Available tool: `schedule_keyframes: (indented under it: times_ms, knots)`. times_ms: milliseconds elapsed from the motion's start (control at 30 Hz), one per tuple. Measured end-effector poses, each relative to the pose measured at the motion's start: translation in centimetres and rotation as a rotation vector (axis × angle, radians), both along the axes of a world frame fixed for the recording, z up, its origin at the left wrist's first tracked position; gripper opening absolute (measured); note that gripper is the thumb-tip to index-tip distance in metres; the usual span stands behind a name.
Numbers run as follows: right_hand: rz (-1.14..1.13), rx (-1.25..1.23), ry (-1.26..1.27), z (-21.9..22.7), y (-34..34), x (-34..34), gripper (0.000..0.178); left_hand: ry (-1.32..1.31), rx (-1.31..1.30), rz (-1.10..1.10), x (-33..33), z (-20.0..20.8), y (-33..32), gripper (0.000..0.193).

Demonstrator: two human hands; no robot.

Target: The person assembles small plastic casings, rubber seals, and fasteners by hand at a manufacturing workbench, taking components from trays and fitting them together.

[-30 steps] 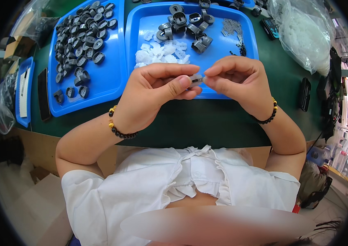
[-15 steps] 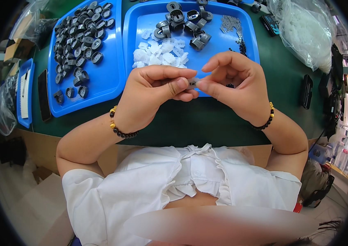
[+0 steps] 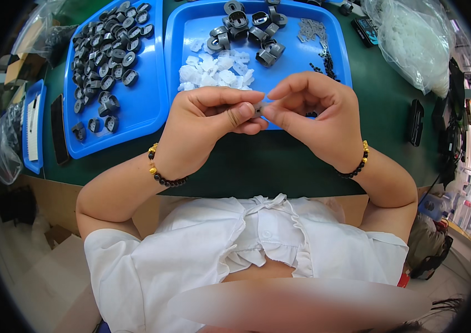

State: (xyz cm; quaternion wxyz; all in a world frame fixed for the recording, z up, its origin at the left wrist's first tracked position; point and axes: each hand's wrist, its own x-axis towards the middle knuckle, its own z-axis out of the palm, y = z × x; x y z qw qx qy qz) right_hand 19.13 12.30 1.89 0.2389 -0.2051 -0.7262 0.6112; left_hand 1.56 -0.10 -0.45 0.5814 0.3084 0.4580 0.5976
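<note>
Our left hand point(image 3: 205, 119) pinches a part point(image 3: 258, 110), likely to steady it; our right hand point(image 3: 327, 117) has fingertips slightly apart, hold unclear.

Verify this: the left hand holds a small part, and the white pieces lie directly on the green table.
Wrong place: the head view shows the white pieces in a blue tray. The left hand does hold a small part.

Light is bright, with glare at right and fisheye bending toward black corners.
</note>
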Motion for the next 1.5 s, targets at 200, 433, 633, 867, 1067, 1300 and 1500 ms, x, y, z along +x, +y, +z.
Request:
schedule_keyframes:
  times_ms: [200, 433, 633, 867, 1067, 1300, 1500]
  knots:
    - [-0.007, 0.028, -0.031, 0.0, 0.2, 0.1, 0.014, 0.008, -0.01, -0.011, -0.2, -0.1, 0.1, 0.027]
    - [0.019, 0.038, -0.031, -0.1, 0.3, 0.0, 0.013, 0.027, -0.03, -0.005, 0.0, 0.0, 0.2, 0.026]
    - [-0.015, 0.042, -0.043, 0.4, -0.2, -0.1, 0.018, 0.008, -0.019, -0.005, -0.1, 0.0, 0.2, 0.025]
    - [0.079, 0.179, -0.154, 1.1, 1.4, -0.1, 0.022, -0.008, -0.036, -0.016, -0.1, 0.6, 0.5, 0.017]
    - [0.057, 0.655, -0.373, -0.2, 6.6, 0.7, 0.019, 0.761, 0.154, -0.351, 0.2, 1.9, -0.6, 0.013]
    - [0.101, 0.943, -0.37, -1.3, 6.3, 0.8, 0.009, 1.257, 0.52, -0.284, 0.6, 1.0, -0.3, 0.023]
    - [0.061, 1.024, -0.466, -1.3, 6.5, 0.8, 0.006, 1.749, 0.51, 0.073, -0.4, 0.3, 1.8, 0.027]
